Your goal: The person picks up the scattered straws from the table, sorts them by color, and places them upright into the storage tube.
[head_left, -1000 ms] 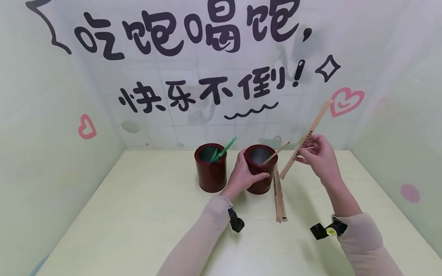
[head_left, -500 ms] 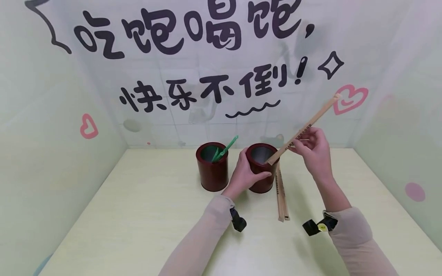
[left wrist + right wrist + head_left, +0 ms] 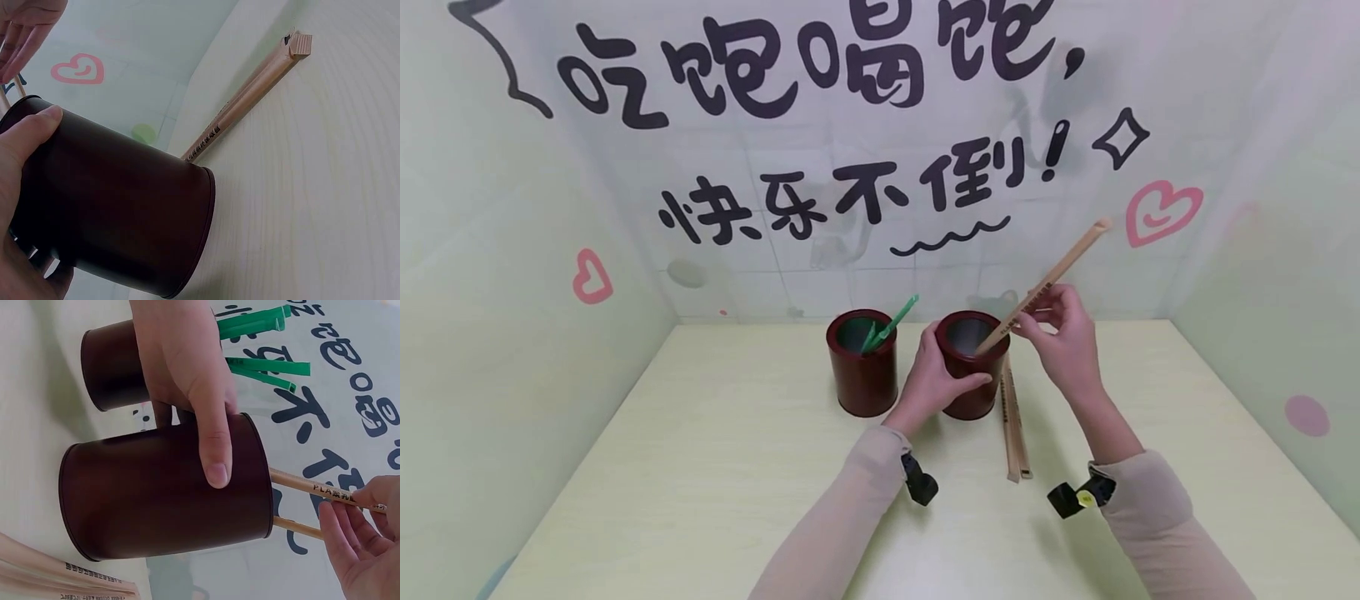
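My left hand [image 3: 931,382] grips the side of a dark red cylindrical holder [image 3: 150,494], with the thumb across its front. My right hand [image 3: 1066,340] pinches a paper-wrapped straw [image 3: 1063,265] printed with dark lettering. The straw slants, and its lower end is inside the holder's mouth. In the right wrist view, a thinner tan stick [image 3: 299,527] also sticks out of this holder; its kind cannot be told. Two more wrapped straws [image 3: 1013,429] lie on the table, just right of the holder.
A matching dark red holder [image 3: 863,387] stands to the left, with green straws [image 3: 901,315] leaning out of it. The pale table [image 3: 700,467] is bounded by a printed back wall [image 3: 805,283] and side walls.
My right hand has moved left with the wrapped straw and lowered its end into the holder's mouth. My left hand keeps its grip on the holder.
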The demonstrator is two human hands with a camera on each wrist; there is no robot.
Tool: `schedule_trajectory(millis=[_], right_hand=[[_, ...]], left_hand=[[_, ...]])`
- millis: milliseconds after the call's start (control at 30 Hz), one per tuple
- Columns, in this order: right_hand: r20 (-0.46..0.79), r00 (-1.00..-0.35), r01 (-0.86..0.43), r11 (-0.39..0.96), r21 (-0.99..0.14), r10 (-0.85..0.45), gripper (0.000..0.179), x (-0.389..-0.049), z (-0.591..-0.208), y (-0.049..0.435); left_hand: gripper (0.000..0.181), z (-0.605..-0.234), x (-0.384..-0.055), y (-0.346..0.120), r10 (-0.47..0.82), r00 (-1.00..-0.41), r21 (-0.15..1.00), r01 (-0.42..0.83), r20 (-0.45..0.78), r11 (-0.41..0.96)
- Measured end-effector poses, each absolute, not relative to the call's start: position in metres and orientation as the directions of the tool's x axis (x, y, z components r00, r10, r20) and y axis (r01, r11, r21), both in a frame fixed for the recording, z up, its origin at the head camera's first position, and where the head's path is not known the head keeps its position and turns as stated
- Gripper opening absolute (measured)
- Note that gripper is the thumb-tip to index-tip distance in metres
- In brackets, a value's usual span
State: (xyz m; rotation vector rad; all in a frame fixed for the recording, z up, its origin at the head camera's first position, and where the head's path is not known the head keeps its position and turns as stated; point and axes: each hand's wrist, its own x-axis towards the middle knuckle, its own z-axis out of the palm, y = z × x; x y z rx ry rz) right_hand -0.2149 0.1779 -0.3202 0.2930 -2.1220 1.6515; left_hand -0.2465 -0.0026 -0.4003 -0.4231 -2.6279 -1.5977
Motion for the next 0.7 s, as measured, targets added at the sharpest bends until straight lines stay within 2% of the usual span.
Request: schedule_trajectory(millis=[433,700], right_hand=[[0.462,-0.885,-0.413,0.371,-0.832,0.051,0.035,-0.2112,-0.3172,0.1818],[0.445,-0.895,-0.4,0.375,-0.836,0.037,0.035,-0.2071,-0.323,0.1871]], left_hand=[[0.104,-0.3955,-0.2477,-0.0013,0.201,-0.968,0.872,0.224,0.148,0.435],[0.103,-0.3977,-0.2464,-0.0011,0.203,-0.969,0.875,0.219,0.142,0.431]])
